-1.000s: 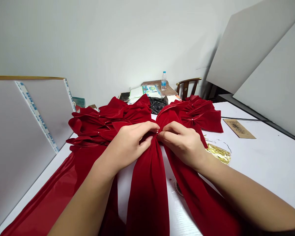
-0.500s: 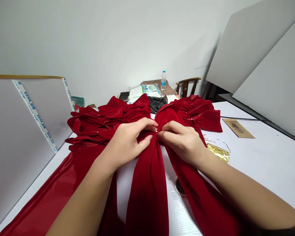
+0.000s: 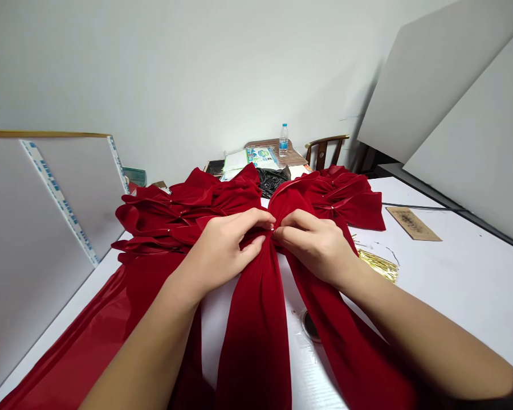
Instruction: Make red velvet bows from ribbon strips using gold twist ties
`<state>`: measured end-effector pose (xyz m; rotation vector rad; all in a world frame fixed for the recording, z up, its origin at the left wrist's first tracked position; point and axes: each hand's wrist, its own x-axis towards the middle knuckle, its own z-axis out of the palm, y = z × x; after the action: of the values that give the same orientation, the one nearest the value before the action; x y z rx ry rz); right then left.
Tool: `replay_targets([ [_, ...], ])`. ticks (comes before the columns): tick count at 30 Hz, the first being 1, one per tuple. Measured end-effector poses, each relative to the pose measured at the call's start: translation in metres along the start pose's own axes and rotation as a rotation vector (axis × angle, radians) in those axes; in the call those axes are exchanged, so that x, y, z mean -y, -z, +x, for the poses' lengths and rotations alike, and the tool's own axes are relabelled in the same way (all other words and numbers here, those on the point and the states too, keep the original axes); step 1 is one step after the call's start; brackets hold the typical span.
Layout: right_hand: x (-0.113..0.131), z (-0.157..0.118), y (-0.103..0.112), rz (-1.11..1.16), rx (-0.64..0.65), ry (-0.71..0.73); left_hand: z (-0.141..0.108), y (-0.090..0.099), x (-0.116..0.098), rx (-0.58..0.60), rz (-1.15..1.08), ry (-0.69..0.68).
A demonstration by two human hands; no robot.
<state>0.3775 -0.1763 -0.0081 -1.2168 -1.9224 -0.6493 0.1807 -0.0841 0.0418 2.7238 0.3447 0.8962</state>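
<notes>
A large red velvet bow (image 3: pixel 256 336) lies on the table, its long tails running toward me. My left hand (image 3: pixel 226 250) and my right hand (image 3: pixel 312 245) pinch the gathered velvet at its centre knot (image 3: pixel 268 234), fingertips almost meeting there. A small metal glint shows at the knot. Finished-looking red velvet bows are heaped beyond each hand, one pile (image 3: pixel 175 210) to the left and another (image 3: pixel 346 199) to the right.
Gold twist ties (image 3: pixel 378 266) and a kraft tag (image 3: pixel 412 223) lie on the white table (image 3: pixel 453 285). A tape roll (image 3: pixel 310 326) sits by the tail. Foam boards (image 3: pixel 38 228) stand left; beyond are a black bag (image 3: pixel 272 181) and water bottle (image 3: pixel 283 140).
Both hands stay pinched on the bow's centre, with only small shifts of the fingers. The view has drifted slightly, and the tape roll has come into fuller sight beside the tail.
</notes>
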Motion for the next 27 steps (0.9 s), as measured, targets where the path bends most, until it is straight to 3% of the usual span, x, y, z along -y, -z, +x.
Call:
replay_targets([
  [4, 0.003, 0.001, 0.0, -0.046, -0.036, 0.002, 0.0, 0.0, 0.0, 0.008, -0.018, 0.0],
  [10, 0.006, 0.009, 0.002, -0.279, -0.19, 0.063, 0.001, 0.002, -0.001, 0.024, -0.072, 0.007],
  [16, 0.003, 0.01, -0.001, -0.319, -0.146, 0.113, -0.002, 0.0, -0.001, -0.037, -0.195, -0.003],
  [21, 0.001, 0.012, -0.002, -0.323, -0.172, 0.144, -0.003, 0.003, -0.004, -0.078, -0.039, -0.09],
  [24, -0.008, 0.014, 0.011, -0.344, -0.21, 0.135, -0.002, 0.003, -0.011, -0.239, 0.029, -0.17],
  [27, -0.029, 0.012, 0.04, -0.36, -0.306, 0.021, -0.001, -0.001, -0.015, -0.688, 0.026, -0.23],
])
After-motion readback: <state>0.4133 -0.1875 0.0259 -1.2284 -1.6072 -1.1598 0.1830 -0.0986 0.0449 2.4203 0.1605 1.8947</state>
